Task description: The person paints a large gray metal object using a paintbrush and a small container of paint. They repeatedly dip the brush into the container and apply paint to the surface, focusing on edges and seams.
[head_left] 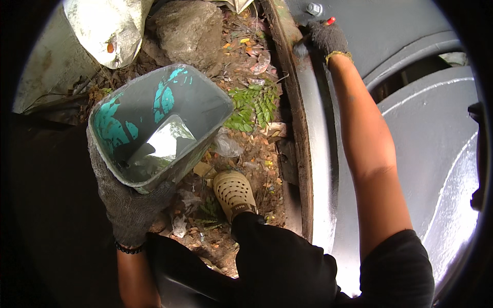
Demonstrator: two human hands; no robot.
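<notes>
My left hand (126, 200), in a dark grey knit glove, grips a rectangular plastic paint container (203, 141) by its near left side. Grey coats the container's inner walls, with turquoise patches showing through, and shiny liquid paint (167, 143) lies at the bottom. My right hand (328, 38), gloved too, reaches far forward and is closed round a paintbrush (301, 50). A red handle end sticks out on one side of the fist, and the grey bristles point left. They are at the grey metal rim (310, 92), though I cannot tell whether they touch it.
A large grey-painted metal body (426, 128) with a curved opening and a bolt (314, 8) fills the right. A rusty edge (290, 77) runs beside it. My tan clog (233, 190) stands on littered soil. Leafy sprigs (251, 105), a rock (187, 36) and a whitish sack (110, 31) lie beyond.
</notes>
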